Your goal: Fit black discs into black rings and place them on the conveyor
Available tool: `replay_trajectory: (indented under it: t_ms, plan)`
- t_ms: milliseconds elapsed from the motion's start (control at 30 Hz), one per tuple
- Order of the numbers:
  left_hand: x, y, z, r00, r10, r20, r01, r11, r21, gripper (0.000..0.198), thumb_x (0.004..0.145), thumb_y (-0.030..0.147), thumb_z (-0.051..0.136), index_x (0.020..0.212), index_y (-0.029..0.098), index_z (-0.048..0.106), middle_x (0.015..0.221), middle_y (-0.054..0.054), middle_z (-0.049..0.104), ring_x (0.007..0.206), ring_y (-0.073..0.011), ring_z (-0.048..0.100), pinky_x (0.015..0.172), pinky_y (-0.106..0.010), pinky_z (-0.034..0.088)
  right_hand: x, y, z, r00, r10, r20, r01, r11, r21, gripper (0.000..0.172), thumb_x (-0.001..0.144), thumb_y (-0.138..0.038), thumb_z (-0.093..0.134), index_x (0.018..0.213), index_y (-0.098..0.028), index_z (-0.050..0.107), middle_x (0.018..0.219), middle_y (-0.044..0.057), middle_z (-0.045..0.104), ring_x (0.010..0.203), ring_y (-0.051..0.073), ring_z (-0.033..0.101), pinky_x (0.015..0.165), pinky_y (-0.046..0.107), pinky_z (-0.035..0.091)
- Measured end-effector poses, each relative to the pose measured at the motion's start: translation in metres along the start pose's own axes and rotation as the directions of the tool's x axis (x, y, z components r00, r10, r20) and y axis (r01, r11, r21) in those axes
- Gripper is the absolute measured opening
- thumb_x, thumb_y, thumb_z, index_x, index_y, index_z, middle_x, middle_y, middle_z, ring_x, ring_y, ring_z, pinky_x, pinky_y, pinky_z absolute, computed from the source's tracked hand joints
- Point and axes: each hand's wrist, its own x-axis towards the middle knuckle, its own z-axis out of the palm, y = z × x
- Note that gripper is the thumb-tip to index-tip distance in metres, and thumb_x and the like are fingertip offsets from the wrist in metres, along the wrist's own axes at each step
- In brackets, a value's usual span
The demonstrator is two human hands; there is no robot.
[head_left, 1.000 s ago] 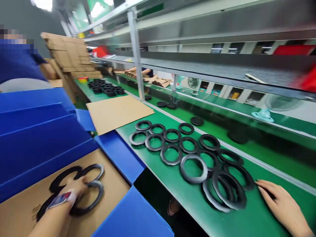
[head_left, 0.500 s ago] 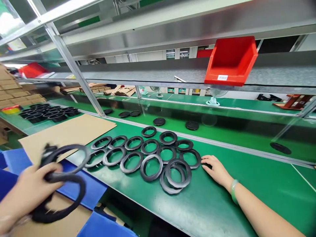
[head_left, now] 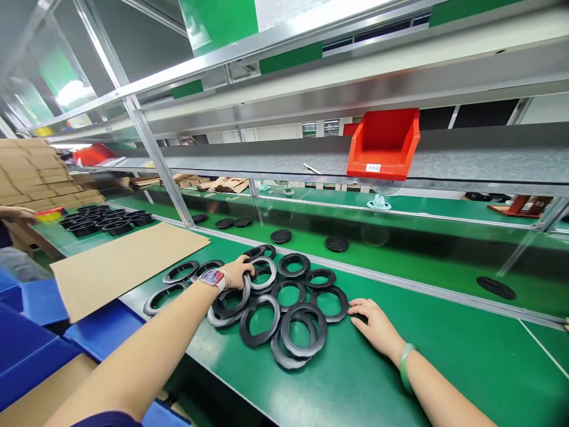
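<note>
A long green table (head_left: pixel 347 385) is seen running across the view, and above it a metal shelf (head_left: pixel 267 157) is supported by posts. Behind the table's back rail, a green strip (head_left: pixel 306 237) is seen. At the lower left, a blue box (head_left: pixel 104 329) is placed beside the near edge, its flaps spread. On the far left, cardboard boxes (head_left: pixel 31 172) are stacked, and near them a co-worker's arm (head_left: pixel 15 212) is partly shown. A cardboard sheet (head_left: pixel 133 261) is laid on the table's left part, overhanging the near edge.

On the shelf a red bin (head_left: pixel 384 142) is set, with a small white label fixed to its front. The left hand (head_left: pixel 237 274) is placed over the middle of the table, its fingers curled and clamped on the edges of black rings (head_left: pixel 246 296), which are held tilted over others of the kind. The right hand (head_left: pixel 371 320) is rested palm down, its thumb set apart from its fingers, with the fingertips at the edge of the group's rightmost ring. The rest of the rings are spread around the left hand, some overlapped. Black cups (head_left: pixel 84 230) are gathered beyond the sheet. Flat black lids (head_left: pixel 337 244) are scattered along the strip. A watch (head_left: pixel 212 277) is worn on the left wrist, and a green bracelet (head_left: pixel 405 366) on the right.
</note>
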Motion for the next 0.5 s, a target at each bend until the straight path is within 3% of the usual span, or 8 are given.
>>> replay_trajectory:
  t_ms: [133, 200, 267, 333, 433, 500]
  plan:
    - [-0.036, -0.012, 0.002, 0.999, 0.022, -0.041, -0.025, 0.997, -0.068, 0.087, 0.059, 0.018, 0.071, 0.142, 0.033, 0.049, 0.162, -0.008, 0.031, 0.124, -0.0328, 0.060, 0.103, -0.039, 0.049, 0.000, 0.002, -0.001, 1.000, 0.009, 0.010, -0.009, 1.000, 0.010, 0.024, 0.088, -0.031, 0.055, 0.100, -0.023, 0.074, 0.126, 0.009, 0.063, 0.121, 0.027, 0.054, 0.113, 0.050, 0.033]
    - [-0.068, -0.031, 0.006, 0.992, 0.016, -0.129, -0.029, 0.994, -0.101, 0.088, 0.071, 0.026, 0.064, 0.152, 0.029, 0.032, 0.166, -0.007, 0.024, 0.141, -0.0306, 0.044, 0.112, -0.038, 0.040, 0.000, 0.003, -0.002, 1.000, 0.013, 0.017, -0.013, 1.000, 0.021, 0.025, 0.088, -0.033, 0.054, 0.101, -0.023, 0.074, 0.127, 0.009, 0.063, 0.123, 0.027, 0.054, 0.112, 0.050, 0.034]
    - [-0.108, -0.063, 0.018, 0.970, -0.066, -0.236, 0.036, 0.991, -0.130, 0.076, 0.085, 0.034, 0.050, 0.155, 0.021, 0.023, 0.167, -0.008, 0.022, 0.149, -0.0267, 0.029, 0.118, -0.038, 0.030, -0.001, 0.006, -0.002, 1.000, 0.011, 0.024, -0.012, 1.000, 0.025, 0.027, 0.089, -0.037, 0.054, 0.101, -0.024, 0.074, 0.128, 0.009, 0.063, 0.123, 0.027, 0.054, 0.112, 0.050, 0.036]
    - [-0.157, -0.101, 0.042, 0.876, -0.356, -0.326, 0.303, 0.931, -0.203, 0.059, 0.094, 0.037, 0.038, 0.151, 0.023, 0.032, 0.159, -0.003, 0.041, 0.144, -0.0194, 0.040, 0.114, -0.030, 0.035, -0.002, 0.010, -0.001, 1.000, 0.009, 0.027, -0.010, 1.000, 0.015, 0.029, 0.090, -0.040, 0.053, 0.102, -0.026, 0.074, 0.129, 0.008, 0.063, 0.124, 0.028, 0.054, 0.111, 0.050, 0.038]
    - [-0.243, -0.145, 0.095, 0.763, -0.624, -0.167, 0.594, 0.779, -0.200, 0.046, 0.095, 0.023, 0.040, 0.138, 0.010, 0.049, 0.133, -0.014, 0.066, 0.120, -0.0235, 0.063, 0.106, -0.038, 0.045, -0.003, 0.021, 0.003, 1.000, -0.001, 0.018, 0.001, 1.000, -0.030, 0.033, 0.090, -0.049, 0.052, 0.103, -0.027, 0.074, 0.130, 0.007, 0.063, 0.123, 0.029, 0.055, 0.110, 0.051, 0.042]
    - [-0.301, -0.152, 0.134, 0.697, -0.717, -0.024, 0.706, 0.691, -0.156, 0.034, 0.092, 0.024, 0.056, 0.123, 0.011, 0.060, 0.118, -0.013, 0.072, 0.105, -0.0249, 0.069, 0.097, -0.043, 0.052, -0.002, 0.032, 0.005, 1.000, -0.018, 0.011, 0.018, 0.997, -0.072, 0.037, 0.089, -0.055, 0.052, 0.102, -0.028, 0.074, 0.130, 0.007, 0.063, 0.123, 0.030, 0.056, 0.109, 0.052, 0.044]
